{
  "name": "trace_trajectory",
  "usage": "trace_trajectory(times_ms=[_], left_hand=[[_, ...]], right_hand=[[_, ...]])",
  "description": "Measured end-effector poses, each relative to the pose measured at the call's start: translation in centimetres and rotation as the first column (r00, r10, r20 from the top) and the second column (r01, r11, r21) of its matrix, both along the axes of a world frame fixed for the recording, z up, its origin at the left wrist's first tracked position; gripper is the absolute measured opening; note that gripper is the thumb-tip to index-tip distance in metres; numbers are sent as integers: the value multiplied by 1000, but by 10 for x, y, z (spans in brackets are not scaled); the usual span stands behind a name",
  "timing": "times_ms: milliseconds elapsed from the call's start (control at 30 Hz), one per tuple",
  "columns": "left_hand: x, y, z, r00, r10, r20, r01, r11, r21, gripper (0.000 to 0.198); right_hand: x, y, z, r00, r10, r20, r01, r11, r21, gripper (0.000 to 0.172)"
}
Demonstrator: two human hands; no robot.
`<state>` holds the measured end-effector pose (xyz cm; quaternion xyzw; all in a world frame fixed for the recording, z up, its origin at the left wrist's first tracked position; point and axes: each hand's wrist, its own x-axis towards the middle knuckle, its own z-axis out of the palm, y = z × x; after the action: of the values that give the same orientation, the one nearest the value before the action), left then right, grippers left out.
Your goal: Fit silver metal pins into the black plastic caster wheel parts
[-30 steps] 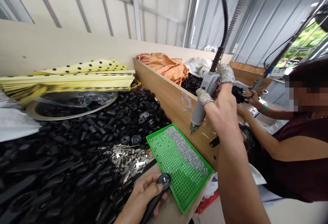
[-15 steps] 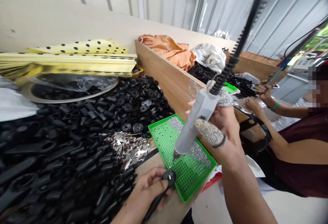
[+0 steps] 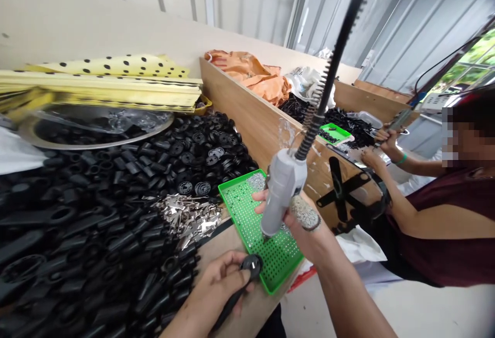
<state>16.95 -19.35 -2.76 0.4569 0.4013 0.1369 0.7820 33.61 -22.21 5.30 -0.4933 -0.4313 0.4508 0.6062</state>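
My left hand (image 3: 222, 281) grips a black plastic part (image 3: 251, 264) with a round head and a long handle, the head held between thumb and fingers. My right hand (image 3: 305, 224) is wrapped around a grey electric screwdriver (image 3: 284, 183), its thumb in a knitted cover. The tool points down, its tip over the green perforated tray (image 3: 266, 286) and a little above and right of the round head. Small silvery screws (image 3: 256, 180) lie in the tray, partly hidden by the tool and hand. A dark coiled cord (image 3: 328, 85) rises from the screwdriver.
Black plastic parts (image 3: 96, 214) are heaped on the left, beside a pile of shiny metal clips (image 3: 191, 216). A metal basin (image 3: 38, 139) and yellow sheets (image 3: 116, 90) lie behind. A wooden divider (image 3: 235, 111) runs to the right, where a co-worker (image 3: 436, 214) works.
My right hand has moved left with the screwdriver and sits lower on its body. My left hand still holds the black part. The view has shifted slightly right.
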Motion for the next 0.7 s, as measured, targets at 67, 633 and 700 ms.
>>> trace_trajectory(times_ms=[67,633,700], left_hand=[[1,-2,0,1000,-3,4,3,1000,2,30],[1,-6,5,998,-29,-59,27,999,-31,32],[1,-7,6,998,-36,-46,35,999,-30,33]], right_hand=[[-1,-3,0,999,12,39,-11,1000,-4,51],[13,-20,-48,888,-445,118,424,890,169,26],[12,-20,-53,878,-470,90,447,873,194,29]])
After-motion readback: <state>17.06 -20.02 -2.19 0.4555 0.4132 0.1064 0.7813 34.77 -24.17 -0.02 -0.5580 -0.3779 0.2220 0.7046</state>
